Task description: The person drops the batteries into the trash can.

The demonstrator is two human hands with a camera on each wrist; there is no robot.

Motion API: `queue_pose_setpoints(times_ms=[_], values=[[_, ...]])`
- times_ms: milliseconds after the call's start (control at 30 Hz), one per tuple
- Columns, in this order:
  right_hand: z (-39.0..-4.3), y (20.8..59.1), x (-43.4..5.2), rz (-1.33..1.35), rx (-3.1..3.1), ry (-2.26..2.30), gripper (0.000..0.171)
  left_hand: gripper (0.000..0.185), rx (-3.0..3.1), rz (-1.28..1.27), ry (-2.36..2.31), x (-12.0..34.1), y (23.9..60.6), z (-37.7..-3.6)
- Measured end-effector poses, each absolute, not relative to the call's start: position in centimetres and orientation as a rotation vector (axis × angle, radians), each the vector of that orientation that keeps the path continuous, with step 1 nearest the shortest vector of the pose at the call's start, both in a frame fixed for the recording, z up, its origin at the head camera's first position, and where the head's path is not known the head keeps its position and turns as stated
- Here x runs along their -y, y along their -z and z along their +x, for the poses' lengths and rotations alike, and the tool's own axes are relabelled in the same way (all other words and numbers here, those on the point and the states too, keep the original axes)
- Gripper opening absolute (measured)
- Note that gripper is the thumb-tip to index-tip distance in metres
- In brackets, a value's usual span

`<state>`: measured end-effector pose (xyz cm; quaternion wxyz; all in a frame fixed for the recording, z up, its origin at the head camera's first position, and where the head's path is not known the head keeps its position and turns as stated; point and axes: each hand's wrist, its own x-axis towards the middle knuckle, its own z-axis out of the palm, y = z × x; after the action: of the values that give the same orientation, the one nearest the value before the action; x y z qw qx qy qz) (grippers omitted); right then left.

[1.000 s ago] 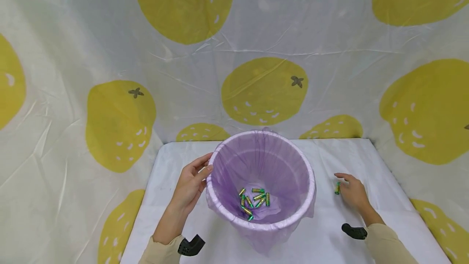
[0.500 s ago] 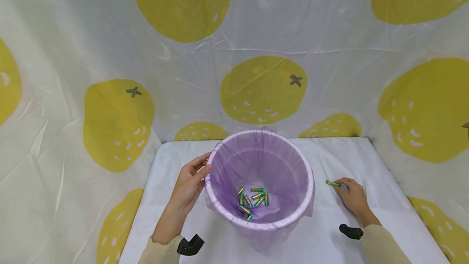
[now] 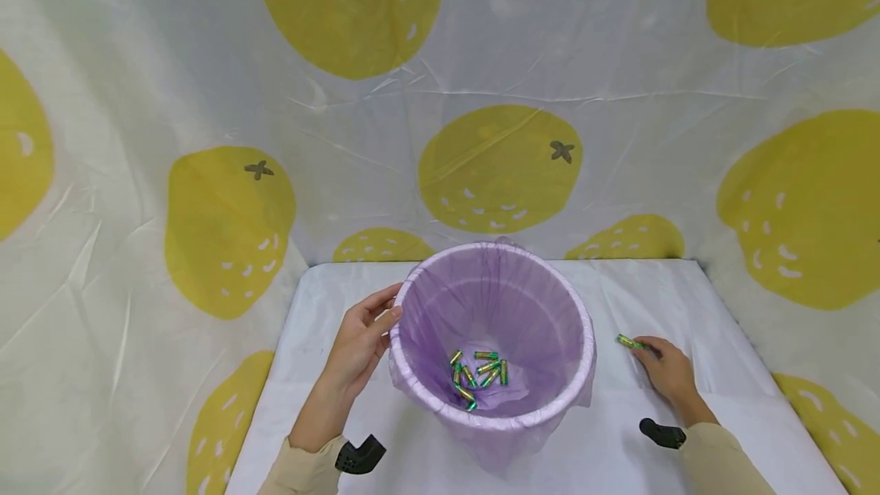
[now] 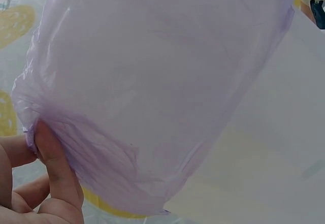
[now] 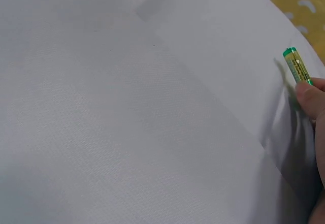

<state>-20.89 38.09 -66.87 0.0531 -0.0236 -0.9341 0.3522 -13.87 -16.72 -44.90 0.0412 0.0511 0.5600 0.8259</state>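
Head view: right hand [image 3: 665, 371] pinches a battery [image 3: 629, 341] at its fingertips [image 5: 311, 93], battery jutting far-left. Left hand [image 3: 357, 346] rests straight-fingered on the bin [image 3: 581, 325]. Right fingers mostly cropped.

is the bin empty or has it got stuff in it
Not empty. Several green and gold batteries lie on the bottom of the purple-lined bin. One more battery is outside it, at the right hand.
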Motion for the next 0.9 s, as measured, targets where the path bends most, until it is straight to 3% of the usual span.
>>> queue_pose_setpoints(times_ms=[233,600,900], values=[[-20.8,66.0,-38.0,-0.065,2.839,-1.049,0.031,0.05,-1.71,0.161,-2.526,16.7,45.0,-13.9],[-21.3,63.7,-37.9,0.104,2.781,-1.021,0.018,0.049,-1.697,0.137,-2.534,16.8,44.9,-13.8],[-21.8,61.3,-36.8,0.13,2.791,-1.022,0.017,0.05,-1.693,0.152,-2.528,16.7,45.0,-13.9]])
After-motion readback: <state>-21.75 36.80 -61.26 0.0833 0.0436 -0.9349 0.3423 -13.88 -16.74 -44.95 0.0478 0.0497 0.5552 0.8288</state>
